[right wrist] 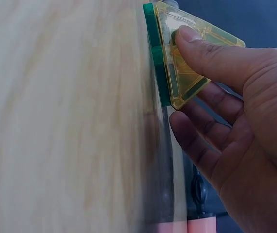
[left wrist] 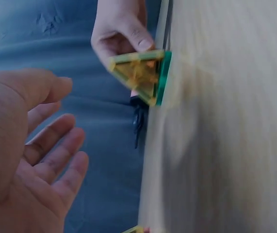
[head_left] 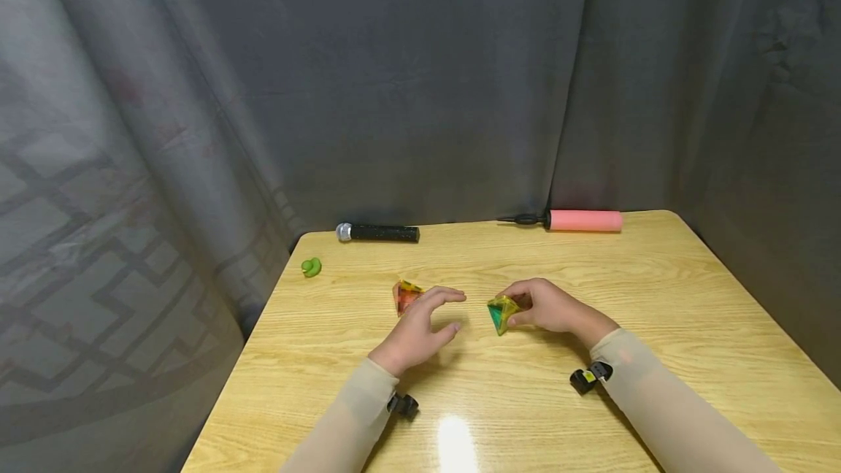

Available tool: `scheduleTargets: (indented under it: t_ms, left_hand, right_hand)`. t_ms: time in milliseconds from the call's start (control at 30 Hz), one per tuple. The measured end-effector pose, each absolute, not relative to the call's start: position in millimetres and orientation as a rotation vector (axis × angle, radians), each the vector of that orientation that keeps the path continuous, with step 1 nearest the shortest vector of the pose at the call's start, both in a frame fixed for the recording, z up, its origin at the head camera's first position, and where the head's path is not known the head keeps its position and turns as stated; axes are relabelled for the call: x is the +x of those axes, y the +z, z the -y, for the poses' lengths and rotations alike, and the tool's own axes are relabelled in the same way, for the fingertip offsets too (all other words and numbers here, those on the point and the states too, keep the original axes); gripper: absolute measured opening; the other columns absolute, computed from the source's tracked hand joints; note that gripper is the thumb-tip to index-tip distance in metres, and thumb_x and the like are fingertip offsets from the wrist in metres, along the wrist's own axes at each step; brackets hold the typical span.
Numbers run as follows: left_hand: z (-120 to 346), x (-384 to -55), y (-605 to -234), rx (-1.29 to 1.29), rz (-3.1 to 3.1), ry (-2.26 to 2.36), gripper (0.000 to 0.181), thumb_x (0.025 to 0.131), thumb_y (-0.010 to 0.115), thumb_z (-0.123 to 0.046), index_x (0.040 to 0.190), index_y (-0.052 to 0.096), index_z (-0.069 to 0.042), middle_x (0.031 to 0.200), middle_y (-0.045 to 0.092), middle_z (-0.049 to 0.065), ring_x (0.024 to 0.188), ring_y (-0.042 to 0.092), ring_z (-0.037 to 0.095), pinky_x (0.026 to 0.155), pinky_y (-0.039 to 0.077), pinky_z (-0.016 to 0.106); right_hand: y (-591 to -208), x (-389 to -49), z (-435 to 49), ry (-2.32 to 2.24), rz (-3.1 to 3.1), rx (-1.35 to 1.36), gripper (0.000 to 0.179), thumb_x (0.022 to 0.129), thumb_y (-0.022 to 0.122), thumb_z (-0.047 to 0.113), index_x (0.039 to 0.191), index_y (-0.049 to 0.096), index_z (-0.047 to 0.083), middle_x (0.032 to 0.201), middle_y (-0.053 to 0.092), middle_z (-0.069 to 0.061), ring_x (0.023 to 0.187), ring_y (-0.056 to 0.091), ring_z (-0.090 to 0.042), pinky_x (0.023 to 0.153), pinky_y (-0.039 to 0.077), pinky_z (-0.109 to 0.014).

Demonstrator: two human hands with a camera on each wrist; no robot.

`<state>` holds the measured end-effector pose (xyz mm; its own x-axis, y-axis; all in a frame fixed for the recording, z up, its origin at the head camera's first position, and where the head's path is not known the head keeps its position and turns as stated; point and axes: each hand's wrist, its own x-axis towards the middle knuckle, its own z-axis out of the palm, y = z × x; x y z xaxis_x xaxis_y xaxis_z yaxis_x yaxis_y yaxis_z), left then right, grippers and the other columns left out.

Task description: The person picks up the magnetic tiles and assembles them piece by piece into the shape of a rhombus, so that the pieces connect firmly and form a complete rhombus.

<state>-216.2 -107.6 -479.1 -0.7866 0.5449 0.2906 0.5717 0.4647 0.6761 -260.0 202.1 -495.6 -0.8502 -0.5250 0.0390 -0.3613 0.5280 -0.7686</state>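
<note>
My right hand (head_left: 548,305) grips a small pyramid of translucent magnetic tiles (head_left: 502,312) between thumb and fingers. In the right wrist view the thumb presses a yellow triangular tile (right wrist: 196,73), and a green tile (right wrist: 158,58) forms the side toward the table. My left hand (head_left: 420,331) is held over the table with fingers loosely spread and nothing in them. Just beyond it lies a second tile piece, orange-red with a yellow edge (head_left: 406,298), partly hidden behind the left fingers. The left wrist view shows the held pyramid (left wrist: 140,75) apart from my left fingers.
A black microphone with a silver head (head_left: 377,233) lies along the table's back edge. Further right at that edge is a pink hand pump (head_left: 585,221) with a black nozzle. A small green curled object (head_left: 312,267) sits at the back left. Grey curtains (head_left: 394,79) surround the wooden table (head_left: 525,414).
</note>
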Motion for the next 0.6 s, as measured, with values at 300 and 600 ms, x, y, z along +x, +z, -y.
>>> scheduleTargets:
  t_ms: [300,600]
  left_hand:
    - [131.1,-230.0,-475.2,-0.866,2.453,-1.364,0.044,0.098,0.075,-0.007,0.139,0.062,-0.019,0.142,0.056,-0.005,0.13,0.056,0.02,0.105,0.052,0.052]
    - [160.3,-250.7,-486.1,-0.655,2.431,-1.344,0.046,0.097,0.077,-0.009,0.139,0.062,-0.017,0.142,0.056,-0.001,0.138,0.051,0.024,0.115,0.041,0.056]
  right_hand:
    - [-499.8,-261.1,-215.6,-1.262,-2.568,-0.718,0.043,0.088,0.087,0.017,0.129,0.074,0.013,0.112,0.073,0.001,0.1,0.068,-0.019,0.084,0.058,-0.034]
    - [-501.0,-262.9,-220.5,-1.256,-2.596,-0.665,0.044,0.09,0.085,0.017,0.132,0.072,0.013,0.117,0.072,-0.001,0.101,0.067,-0.018,0.085,0.057,-0.037]
